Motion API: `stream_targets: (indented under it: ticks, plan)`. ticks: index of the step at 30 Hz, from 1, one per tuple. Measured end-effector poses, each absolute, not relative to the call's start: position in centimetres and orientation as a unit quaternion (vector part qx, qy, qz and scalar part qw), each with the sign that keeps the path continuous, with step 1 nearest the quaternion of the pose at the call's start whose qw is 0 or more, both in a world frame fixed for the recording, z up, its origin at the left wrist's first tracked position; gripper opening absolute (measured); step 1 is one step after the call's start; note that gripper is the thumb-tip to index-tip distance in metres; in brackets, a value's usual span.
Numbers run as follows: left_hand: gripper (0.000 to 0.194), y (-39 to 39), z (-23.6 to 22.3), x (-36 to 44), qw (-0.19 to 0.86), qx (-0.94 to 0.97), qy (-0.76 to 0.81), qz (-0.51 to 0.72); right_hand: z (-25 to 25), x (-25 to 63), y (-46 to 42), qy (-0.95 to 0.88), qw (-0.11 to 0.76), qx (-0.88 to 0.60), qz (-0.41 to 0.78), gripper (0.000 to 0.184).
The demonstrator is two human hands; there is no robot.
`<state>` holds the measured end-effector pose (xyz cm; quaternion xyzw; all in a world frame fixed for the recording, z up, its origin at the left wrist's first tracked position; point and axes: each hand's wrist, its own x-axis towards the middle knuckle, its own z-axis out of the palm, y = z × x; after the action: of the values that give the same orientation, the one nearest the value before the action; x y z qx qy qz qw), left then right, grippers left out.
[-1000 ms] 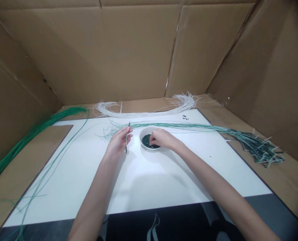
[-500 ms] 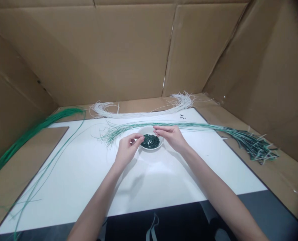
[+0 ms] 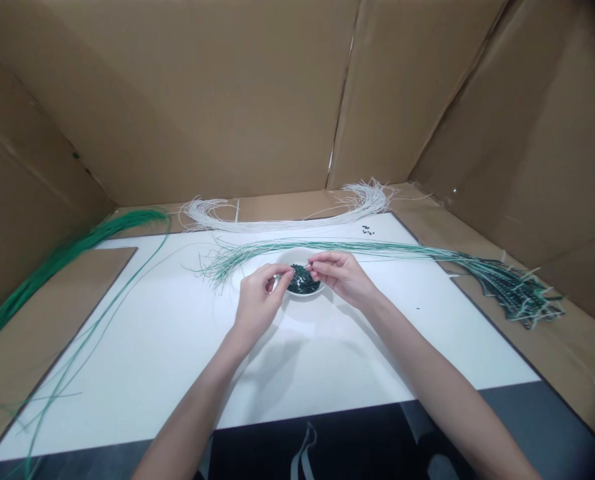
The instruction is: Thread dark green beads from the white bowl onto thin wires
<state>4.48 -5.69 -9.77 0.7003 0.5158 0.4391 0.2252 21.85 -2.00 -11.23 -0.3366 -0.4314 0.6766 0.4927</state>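
Note:
A white bowl (image 3: 297, 255) on the white board holds a heap of small dark green beads (image 3: 303, 281). At its left rim my left hand (image 3: 262, 293) is closed, thumb and index finger pinched together; whatever they hold is too small to make out. My right hand (image 3: 345, 277) pinches at the bowl's right side, its fingertips over the beads. What sits in that pinch is likewise too small to name. Just behind the bowl runs a bundle of thin green and white strands (image 3: 377, 249), with dark beaded ends (image 3: 520, 293) fanned out at the right.
Along the back lies a bundle of white strands (image 3: 287, 225). A thick green bundle (image 3: 72, 257) is at the left, with loose strands trailing forward. Several dark beads (image 3: 367, 230) are scattered at the back right of the board (image 3: 152, 360). Cardboard walls (image 3: 217, 100) enclose the table.
Both hands have come slightly closer together over the bowl. The right hand's fingers are now more curled and lower. The view has shifted a little.

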Motion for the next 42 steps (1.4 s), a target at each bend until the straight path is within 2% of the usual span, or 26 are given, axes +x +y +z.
stream_targets:
  ticks: [42]
  plan:
    - [0.013,-6.00,-9.34,4.71,0.167,0.727,0.508,0.430,-10.96,21.64,-2.04,-0.435,0.497,-0.323,0.678,0.015]
